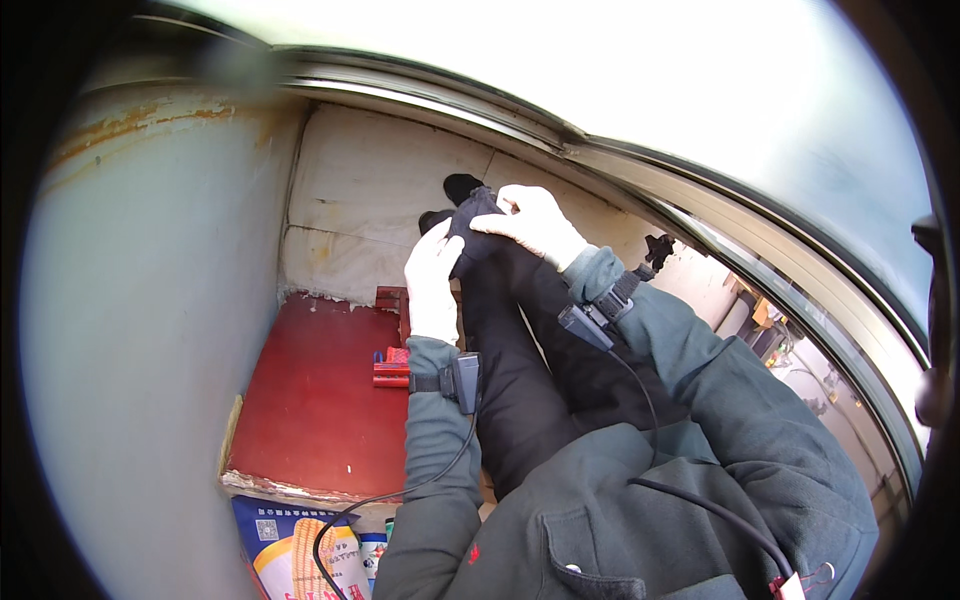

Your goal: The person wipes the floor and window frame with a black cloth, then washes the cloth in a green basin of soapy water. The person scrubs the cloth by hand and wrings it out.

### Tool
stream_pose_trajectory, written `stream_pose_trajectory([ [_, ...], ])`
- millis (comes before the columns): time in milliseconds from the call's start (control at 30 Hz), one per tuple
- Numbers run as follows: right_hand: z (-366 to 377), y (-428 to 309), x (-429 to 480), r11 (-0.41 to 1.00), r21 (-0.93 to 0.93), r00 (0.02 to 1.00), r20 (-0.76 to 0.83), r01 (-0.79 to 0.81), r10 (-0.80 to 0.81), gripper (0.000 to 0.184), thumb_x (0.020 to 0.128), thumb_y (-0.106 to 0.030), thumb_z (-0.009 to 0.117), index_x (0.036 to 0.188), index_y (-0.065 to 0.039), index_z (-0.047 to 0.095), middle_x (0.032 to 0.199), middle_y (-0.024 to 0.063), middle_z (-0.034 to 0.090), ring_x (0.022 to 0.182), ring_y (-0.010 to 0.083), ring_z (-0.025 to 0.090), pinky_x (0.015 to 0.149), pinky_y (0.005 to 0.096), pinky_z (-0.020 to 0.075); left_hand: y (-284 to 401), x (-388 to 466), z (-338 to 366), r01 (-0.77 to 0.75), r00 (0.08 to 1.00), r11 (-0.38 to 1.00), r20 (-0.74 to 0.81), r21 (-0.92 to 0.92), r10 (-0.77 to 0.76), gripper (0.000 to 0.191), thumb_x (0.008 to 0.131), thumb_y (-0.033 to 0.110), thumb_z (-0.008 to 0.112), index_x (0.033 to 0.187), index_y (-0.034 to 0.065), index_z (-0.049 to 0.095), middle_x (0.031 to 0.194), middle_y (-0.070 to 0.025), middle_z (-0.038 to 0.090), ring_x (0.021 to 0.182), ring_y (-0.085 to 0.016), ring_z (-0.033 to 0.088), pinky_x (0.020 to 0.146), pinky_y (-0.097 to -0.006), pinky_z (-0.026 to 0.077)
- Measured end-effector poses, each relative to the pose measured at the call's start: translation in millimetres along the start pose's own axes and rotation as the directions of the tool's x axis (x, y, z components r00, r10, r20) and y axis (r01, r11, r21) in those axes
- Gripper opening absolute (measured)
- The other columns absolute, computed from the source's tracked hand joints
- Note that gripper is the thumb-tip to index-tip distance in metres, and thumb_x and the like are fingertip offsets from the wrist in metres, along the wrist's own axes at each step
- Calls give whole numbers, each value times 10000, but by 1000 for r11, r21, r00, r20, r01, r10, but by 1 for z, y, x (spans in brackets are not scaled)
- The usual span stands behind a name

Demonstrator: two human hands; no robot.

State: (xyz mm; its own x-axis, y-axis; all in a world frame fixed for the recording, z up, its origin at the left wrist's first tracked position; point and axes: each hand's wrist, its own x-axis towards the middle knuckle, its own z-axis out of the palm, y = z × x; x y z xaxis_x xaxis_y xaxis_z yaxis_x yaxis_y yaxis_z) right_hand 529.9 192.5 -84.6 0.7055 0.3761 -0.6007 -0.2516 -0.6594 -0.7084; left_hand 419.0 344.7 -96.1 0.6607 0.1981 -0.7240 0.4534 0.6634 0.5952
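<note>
Both my hands wear white gloves and hold a dark navy cloth (471, 236) over my lower legs. My left hand (436, 274) grips its left side, thumb on top and fingers partly hidden. Across from it, my right hand (536, 225) pinches the right side near a gathered, ruffled edge. I cannot tell whether the cloth is a separate piece or part of my clothing. Beneath it stretch my legs in black trousers (517, 360). My feet in black footwear (462, 187) show just beyond the cloth.
A red-painted ledge (315, 405) lies left of my legs, with red bars (390, 369) beside my left forearm. Below it stands a printed bag picturing corn (311, 547). A pale wall (135, 300) rises at left. A metal window frame (450, 97) crosses above. Cables hang from my wrist devices (466, 382).
</note>
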Motion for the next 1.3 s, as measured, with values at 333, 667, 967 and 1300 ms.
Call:
stream_pose_trajectory([
  [333,-8,13,-6,954,195,947,272,-227,170,328,815,-289,738,950,1,666,896,69,654,878,175,587,776,327,462,-16,21,6,-124,992,992,7,-22,124,381,926,65,522,1286,-53,561,1233,-110,617,1104,-166,575,964,-270,440],
  [667,-23,28,-11,294,953,838,-217,71,500,90,906,-200,658,960,-129,647,980,-11,647,940,139,575,841,289,431,-26,47,72,-106,955,966,294,237,32,284,872,153,692,1065,-37,605,941,-65,605,976,-151,588,881,-263,451],
  [967,-16,42,44,946,-231,844,-531,-228,74,492,898,-351,601,1194,39,554,1143,281,596,1094,412,558,972,432,436,-60,88,95,-141,967,990,210,-24,143,324,940,216,593,1162,-19,588,1089,-83,622,970,-143,581,869,-269,463],
  [1300,-15,14,92,756,-431,841,-460,-493,286,484,877,-452,564,969,9,682,1016,221,680,1002,359,641,891,425,501,-77,119,73,34,925,959,371,-282,77,348,1020,208,463,1272,-25,525,1202,-94,594,1104,-148,553,972,-275,426],
])
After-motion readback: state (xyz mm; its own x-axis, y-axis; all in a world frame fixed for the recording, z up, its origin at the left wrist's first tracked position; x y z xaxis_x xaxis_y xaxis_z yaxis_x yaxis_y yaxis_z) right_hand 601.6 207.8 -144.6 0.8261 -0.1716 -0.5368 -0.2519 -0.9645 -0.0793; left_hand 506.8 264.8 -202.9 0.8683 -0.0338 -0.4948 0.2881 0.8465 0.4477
